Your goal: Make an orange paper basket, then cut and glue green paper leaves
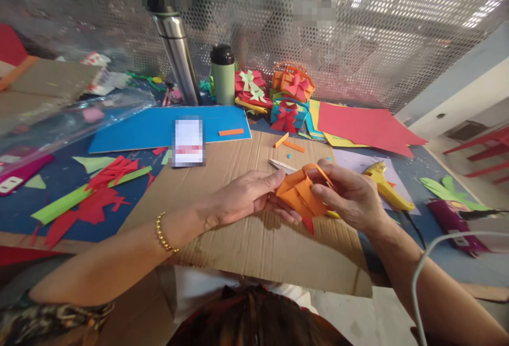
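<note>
Orange paper piece [304, 197], folded, one: held above the cardboard sheet [246, 245]; left hand [254, 192] grips its left side, right hand [353, 192] pinches its right. Scissors [281, 165], partly hidden: just beyond. Yellow glue gun [387, 188]: lies beside the right hand.

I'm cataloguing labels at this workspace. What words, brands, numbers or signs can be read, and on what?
No text can be read.
White rectangle: pixelated, unreadable.
Yellow sheet under the red sheet: marks too small to read.
Far-left purple object: marks too blurred.
Held orange paper piece: no lettering visible.
</note>
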Motion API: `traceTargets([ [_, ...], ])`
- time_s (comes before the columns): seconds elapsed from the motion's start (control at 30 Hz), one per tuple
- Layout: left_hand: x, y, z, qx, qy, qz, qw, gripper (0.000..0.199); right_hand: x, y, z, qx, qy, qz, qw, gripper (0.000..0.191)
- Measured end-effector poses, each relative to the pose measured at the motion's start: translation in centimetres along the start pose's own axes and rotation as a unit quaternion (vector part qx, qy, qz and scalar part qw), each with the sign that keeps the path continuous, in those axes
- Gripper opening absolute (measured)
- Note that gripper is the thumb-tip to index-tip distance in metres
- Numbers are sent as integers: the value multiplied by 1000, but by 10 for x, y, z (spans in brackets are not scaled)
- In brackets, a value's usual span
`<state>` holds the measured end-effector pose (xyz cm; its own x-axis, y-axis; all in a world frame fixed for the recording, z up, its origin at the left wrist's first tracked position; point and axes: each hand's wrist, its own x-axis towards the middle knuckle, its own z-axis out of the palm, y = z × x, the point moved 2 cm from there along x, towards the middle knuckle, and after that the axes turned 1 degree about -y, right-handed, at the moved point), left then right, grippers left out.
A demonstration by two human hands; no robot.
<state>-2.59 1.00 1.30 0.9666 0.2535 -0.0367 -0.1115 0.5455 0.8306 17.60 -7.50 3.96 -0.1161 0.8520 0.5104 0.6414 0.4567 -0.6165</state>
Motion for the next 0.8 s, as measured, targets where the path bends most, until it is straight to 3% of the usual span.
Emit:
traceTargets([
  [0.1, 0, 2, 0, 19, 16, 28, 999, 59, 1, -3, -4, -89, 22, -33, 995, 32],
  [0.2, 2, 2, -1, 41, 57, 74, 995, 55, -1, -8, -8, -199, 143, -102, 964, 25],
  [0.27, 4, 2, -2, 58, 78, 103, 990, 53, -4, -13, -8, -237, 188, -146, 942, 22],
  [0.33, 5, 2, -3, 74, 86, 119, 986, 52, -6, -16, -4, -244, 166, -166, 941, 27],
  [0.5, 4, 0, -2, 87, 97, 115, 985, 49, -6, -14, 11, -245, 90, -138, 956, 32],
  [0.8, 4, 4, 0, 109, 79, 112, 985, 47, -7, -6, 21, -193, 97, -156, 964, 29],
])
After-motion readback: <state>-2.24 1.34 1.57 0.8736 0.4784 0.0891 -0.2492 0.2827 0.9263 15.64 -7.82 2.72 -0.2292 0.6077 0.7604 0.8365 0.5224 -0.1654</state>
